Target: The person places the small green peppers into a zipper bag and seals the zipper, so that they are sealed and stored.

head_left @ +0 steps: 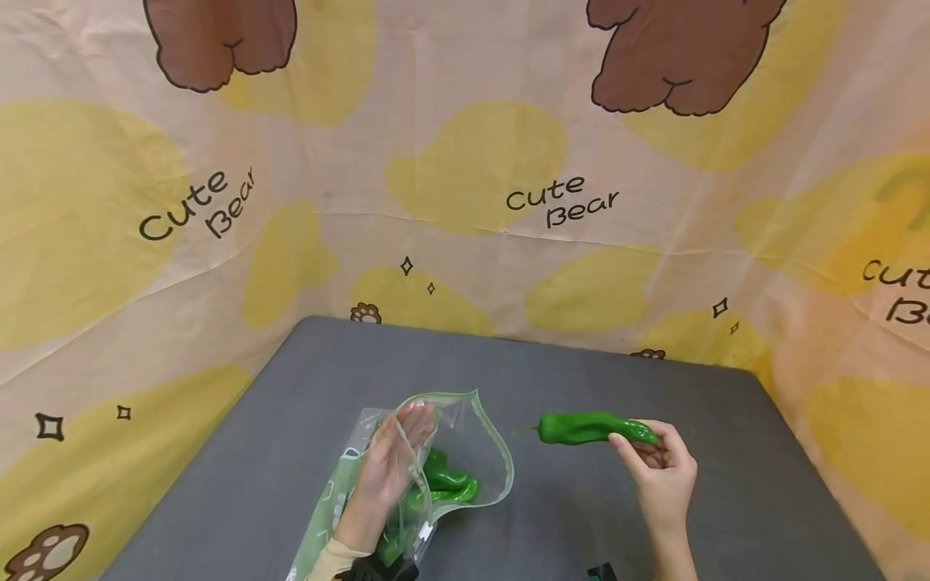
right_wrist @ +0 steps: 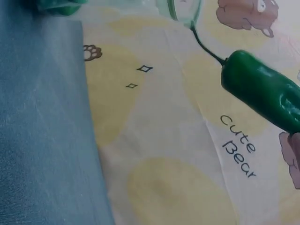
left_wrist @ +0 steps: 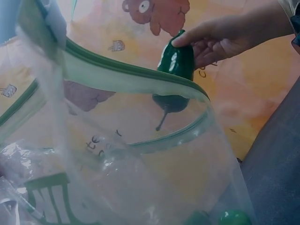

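A long green pepper (head_left: 581, 428) is pinched near its tip between the thumb and fingers of my right hand (head_left: 664, 460). It lies roughly level, its thin stem pointing left toward the mouth of a clear zip bag (head_left: 483, 452). The bag has a green-edged opening that stands wide. My left hand (head_left: 392, 460) is at the bag's left side, fingers straight and palm toward the opening, with clear plastic overlapping it. Several green peppers (head_left: 446, 480) lie inside the bag. In the left wrist view, the held pepper (left_wrist: 176, 61) shows partly behind the bag's zip edge (left_wrist: 136, 70).
Bag and hands are over a dark grey table (head_left: 581, 516). A patterned cloth (head_left: 450, 186) with bears and lettering hangs behind the table and along its sides. A white zip slider (head_left: 425, 531) sits on the bag's near edge.
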Action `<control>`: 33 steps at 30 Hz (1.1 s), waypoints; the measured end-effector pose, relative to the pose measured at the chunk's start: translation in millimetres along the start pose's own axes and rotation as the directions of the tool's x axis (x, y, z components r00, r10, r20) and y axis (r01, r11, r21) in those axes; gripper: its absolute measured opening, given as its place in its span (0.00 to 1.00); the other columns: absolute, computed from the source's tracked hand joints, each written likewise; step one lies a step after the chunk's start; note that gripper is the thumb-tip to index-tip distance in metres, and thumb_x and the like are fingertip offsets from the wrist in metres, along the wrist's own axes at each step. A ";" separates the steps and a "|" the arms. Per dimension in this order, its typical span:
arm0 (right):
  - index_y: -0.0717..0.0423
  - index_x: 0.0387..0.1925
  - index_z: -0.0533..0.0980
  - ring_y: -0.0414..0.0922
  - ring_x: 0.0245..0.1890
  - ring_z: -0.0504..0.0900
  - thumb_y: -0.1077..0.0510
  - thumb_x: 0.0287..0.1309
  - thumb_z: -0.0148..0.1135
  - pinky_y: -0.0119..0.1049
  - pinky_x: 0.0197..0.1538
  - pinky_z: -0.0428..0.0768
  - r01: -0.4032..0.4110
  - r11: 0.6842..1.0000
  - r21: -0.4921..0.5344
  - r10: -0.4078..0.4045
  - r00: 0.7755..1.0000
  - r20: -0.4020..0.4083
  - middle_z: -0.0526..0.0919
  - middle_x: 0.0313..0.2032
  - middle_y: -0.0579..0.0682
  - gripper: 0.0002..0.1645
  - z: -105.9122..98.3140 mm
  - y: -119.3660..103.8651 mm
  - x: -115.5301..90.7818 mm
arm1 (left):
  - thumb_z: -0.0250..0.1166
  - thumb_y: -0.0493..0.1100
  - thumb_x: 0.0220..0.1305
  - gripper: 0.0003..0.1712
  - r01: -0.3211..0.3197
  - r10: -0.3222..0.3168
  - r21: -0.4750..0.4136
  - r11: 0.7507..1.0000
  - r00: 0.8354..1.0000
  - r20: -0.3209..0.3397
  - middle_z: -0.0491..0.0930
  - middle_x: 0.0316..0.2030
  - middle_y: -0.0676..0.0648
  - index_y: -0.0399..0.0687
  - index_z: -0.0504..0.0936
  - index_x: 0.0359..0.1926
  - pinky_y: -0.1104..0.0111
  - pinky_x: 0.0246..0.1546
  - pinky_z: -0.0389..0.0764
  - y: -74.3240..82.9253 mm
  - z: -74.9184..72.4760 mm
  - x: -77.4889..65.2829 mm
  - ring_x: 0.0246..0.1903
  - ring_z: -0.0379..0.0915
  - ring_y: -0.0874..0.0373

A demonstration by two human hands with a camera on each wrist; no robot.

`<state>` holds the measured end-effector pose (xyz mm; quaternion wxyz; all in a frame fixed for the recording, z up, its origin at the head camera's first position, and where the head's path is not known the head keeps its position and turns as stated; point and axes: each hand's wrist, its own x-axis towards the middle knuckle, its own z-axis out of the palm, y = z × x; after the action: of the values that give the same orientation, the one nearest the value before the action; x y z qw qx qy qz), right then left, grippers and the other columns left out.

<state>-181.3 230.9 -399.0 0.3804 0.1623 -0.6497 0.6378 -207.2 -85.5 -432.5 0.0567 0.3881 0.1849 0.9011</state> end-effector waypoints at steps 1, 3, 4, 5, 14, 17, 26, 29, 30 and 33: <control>0.79 0.31 0.70 0.41 0.24 0.82 0.82 0.36 0.63 0.25 0.27 0.79 -0.001 0.997 0.075 0.001 1.000 -0.001 0.80 0.26 0.55 0.15 0.5 1.2 -1.7 | 0.32 0.37 0.71 0.23 0.003 -0.003 0.006 1.000 1.000 -0.004 0.70 0.55 0.43 0.38 0.71 0.55 0.63 0.61 0.54 -0.2 0.5 -0.9 0.59 0.59 0.51; 0.77 0.31 0.71 0.45 0.24 0.82 0.82 0.35 0.63 0.28 0.26 0.80 0.004 0.991 0.137 -0.005 1.000 0.009 0.80 0.27 0.60 0.16 -11.1 30.6 -10.1 | 0.31 0.36 0.71 0.24 0.011 -0.011 0.011 1.000 1.000 -0.006 0.70 0.55 0.43 0.38 0.71 0.55 0.63 0.61 0.54 -0.9 1.2 -2.8 0.59 0.58 0.51; 0.77 0.32 0.71 0.47 0.24 0.82 0.83 0.35 0.63 0.30 0.25 0.80 0.010 0.985 0.169 -0.013 1.000 0.021 0.79 0.27 0.63 0.16 -17.9 47.8 -13.8 | 0.31 0.36 0.71 0.24 0.016 -0.016 0.012 1.000 1.000 -0.004 0.70 0.55 0.43 0.38 0.71 0.55 0.63 0.61 0.54 -1.0 1.2 -2.7 0.59 0.58 0.51; 0.77 0.33 0.71 0.50 0.24 0.82 0.83 0.34 0.63 0.31 0.25 0.80 0.011 0.977 0.213 -0.018 0.999 0.028 0.78 0.27 0.65 0.17 -24.4 64.5 -18.0 | 0.31 0.36 0.71 0.24 0.018 -0.018 0.014 1.000 1.000 -0.003 0.70 0.55 0.43 0.38 0.71 0.55 0.63 0.61 0.54 -1.3 1.1 -2.8 0.59 0.58 0.51; 0.75 0.31 0.73 0.44 0.24 0.82 0.80 0.39 0.63 0.28 0.23 0.79 0.053 0.980 0.193 -0.085 0.983 0.162 0.81 0.26 0.58 0.13 24.4 6.5 -10.9 | 0.27 0.34 0.71 0.27 0.063 -0.061 0.043 0.997 0.997 -0.036 0.71 0.54 0.43 0.38 0.72 0.54 0.63 0.60 0.56 -2.7 2.1 -2.7 0.58 0.60 0.51; 0.77 0.32 0.72 0.40 0.26 0.82 0.77 0.40 0.64 0.25 0.25 0.79 0.066 0.992 0.108 -0.088 0.973 0.213 0.82 0.28 0.52 0.13 41.5 -9.7 -12.1 | 0.26 0.33 0.71 0.28 0.071 -0.070 0.043 0.997 0.997 -0.040 0.71 0.53 0.43 0.38 0.72 0.54 0.63 0.60 0.57 -2.9 1.5 -3.3 0.58 0.60 0.51; 0.69 0.30 0.74 0.38 0.27 0.81 0.79 0.34 0.66 0.29 0.24 0.80 0.005 1.000 -0.019 0.001 0.952 0.306 0.81 0.25 0.59 0.15 78.4 -9.0 -38.0 | 0.27 0.34 0.71 0.27 0.071 -0.071 0.019 0.997 0.997 -0.030 0.71 0.54 0.43 0.38 0.71 0.55 0.64 0.61 0.55 -5.1 4.8 -3.8 0.58 0.60 0.51; 0.66 0.29 0.75 0.39 0.26 0.81 0.79 0.33 0.66 0.30 0.24 0.80 -0.002 1.000 -0.008 0.004 0.949 0.316 0.81 0.25 0.60 0.16 84.6 -6.6 -45.0 | 0.26 0.34 0.71 0.27 0.072 -0.071 0.027 0.997 0.997 -0.030 0.71 0.54 0.43 0.39 0.72 0.55 0.64 0.61 0.55 -5.2 5.6 -4.0 0.58 0.60 0.51; 0.65 0.29 0.75 0.39 0.26 0.81 0.79 0.33 0.66 0.30 0.24 0.80 -0.007 1.000 -0.005 0.008 0.949 0.316 0.81 0.25 0.59 0.16 85.8 -6.4 -46.7 | 0.26 0.34 0.71 0.27 0.073 -0.073 0.031 0.997 0.997 -0.031 0.71 0.54 0.43 0.39 0.72 0.55 0.64 0.61 0.55 -5.2 5.5 -4.3 0.58 0.60 0.51; 0.66 0.28 0.75 0.39 0.27 0.82 0.79 0.33 0.66 0.30 0.25 0.80 -0.015 1.000 0.010 0.011 0.946 0.324 0.81 0.25 0.61 0.16 87.6 -7.5 -48.9 | 0.25 0.34 0.71 0.27 0.076 -0.076 0.027 0.997 0.997 -0.026 0.70 0.55 0.43 0.38 0.71 0.55 0.63 0.61 0.55 -5.2 5.5 -5.0 0.58 0.60 0.51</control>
<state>-169.0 133.1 -419.0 0.2633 0.2627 -0.7004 0.6092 -200.0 -80.4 -434.3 0.0830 0.3702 0.2130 0.9004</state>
